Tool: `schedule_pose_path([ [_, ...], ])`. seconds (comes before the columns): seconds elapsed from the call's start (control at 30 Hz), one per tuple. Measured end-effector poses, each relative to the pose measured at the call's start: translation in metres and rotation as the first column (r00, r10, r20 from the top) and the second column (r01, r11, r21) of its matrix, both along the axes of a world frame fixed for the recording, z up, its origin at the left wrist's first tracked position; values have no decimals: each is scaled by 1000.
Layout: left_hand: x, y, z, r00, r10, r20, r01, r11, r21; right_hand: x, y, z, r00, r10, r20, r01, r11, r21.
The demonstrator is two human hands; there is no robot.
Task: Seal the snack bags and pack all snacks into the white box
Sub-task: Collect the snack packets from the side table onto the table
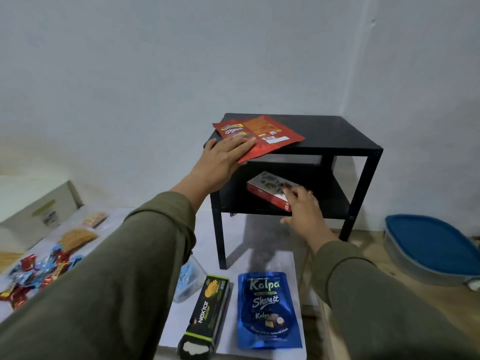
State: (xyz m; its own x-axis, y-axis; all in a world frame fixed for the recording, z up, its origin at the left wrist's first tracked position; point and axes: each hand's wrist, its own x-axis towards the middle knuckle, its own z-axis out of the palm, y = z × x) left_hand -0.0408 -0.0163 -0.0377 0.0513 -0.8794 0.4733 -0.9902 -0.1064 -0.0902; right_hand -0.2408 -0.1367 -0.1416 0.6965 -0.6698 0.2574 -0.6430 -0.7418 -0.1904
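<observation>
A flat red snack bag (262, 135) lies on top of a black side table (337, 136), hanging over its front left edge. My left hand (223, 158) rests flat on the bag's near corner with straight fingers. On the table's lower shelf lies a red and white snack box (267, 188). My right hand (304, 209) reaches to it, fingertips touching its near right corner and thumb spread apart below the shelf edge. A white box (39, 211) stands at the far left by the wall.
On the floor mat in front lie a blue Kalpa pouch (268, 310), a black Nextar carton (207, 313) and a clear tub (188, 279). Several small wrapped snacks (33, 274) and a bag of yellow snacks (78, 239) lie left. A blue-lidded container (428, 250) sits right.
</observation>
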Motion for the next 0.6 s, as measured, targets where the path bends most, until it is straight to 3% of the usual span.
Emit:
schedule_pose_path([
  [0.33,2,5,-4,1000,24,0,-24,998,-59,-8,-1,-5,998,41,42,-33,987,-160],
  [0.6,-16,48,1,991,114,-74,-113,993,17,-34,38,5,988,81,133,-52,976,-211],
])
